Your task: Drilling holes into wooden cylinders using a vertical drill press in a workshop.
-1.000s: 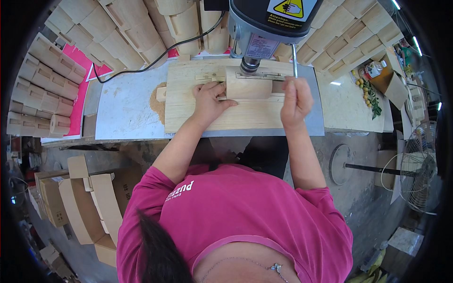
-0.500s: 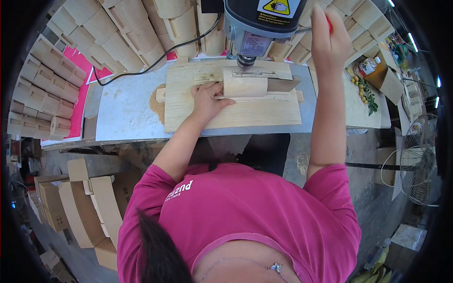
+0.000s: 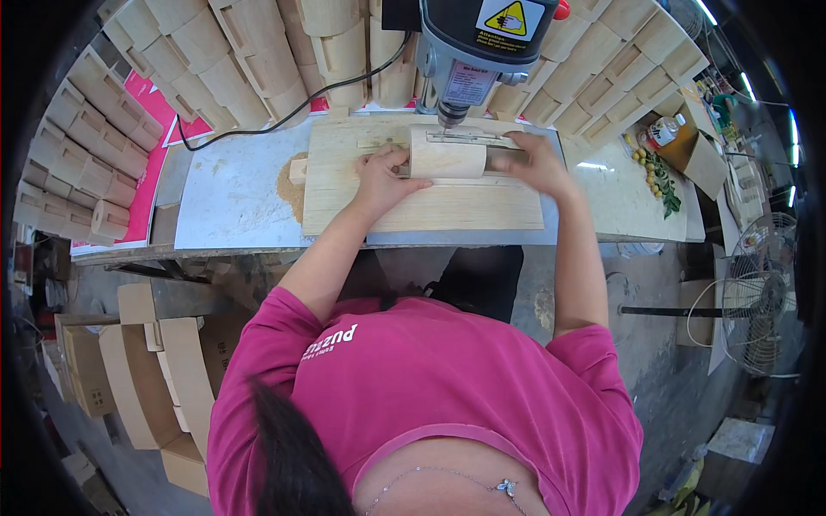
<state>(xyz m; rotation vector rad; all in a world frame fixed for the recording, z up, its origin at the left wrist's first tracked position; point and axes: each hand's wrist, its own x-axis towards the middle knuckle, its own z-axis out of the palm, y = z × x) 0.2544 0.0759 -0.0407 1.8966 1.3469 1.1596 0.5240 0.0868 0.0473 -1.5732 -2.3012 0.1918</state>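
Observation:
A pale wooden block (image 3: 447, 160) with a rounded face lies on a wooden base board (image 3: 413, 206) beneath a bench drill press (image 3: 482, 34). The drill's chuck (image 3: 452, 113) hangs just above its back edge, where a narrow slot runs. My left hand (image 3: 383, 179) grips the block's left end, fingers curled and thumb along the front. At the right end is my right hand (image 3: 540, 165), its fingers blurred over a brownish board beside the block. Whether they hold anything cannot be made out.
Stacks of similar slotted wooden pieces (image 3: 249, 47) stand behind and to the left. Sawdust (image 3: 290, 189) lies left of the base board, and a black cable (image 3: 301, 105) crosses behind. Farther right are a plastic bottle (image 3: 664, 131), an open carton (image 3: 693, 159) and a fan (image 3: 757, 292).
My right hand has come down from the drill press's red-knobbed lever to the block's right end. My left hand keeps its hold on the left end.

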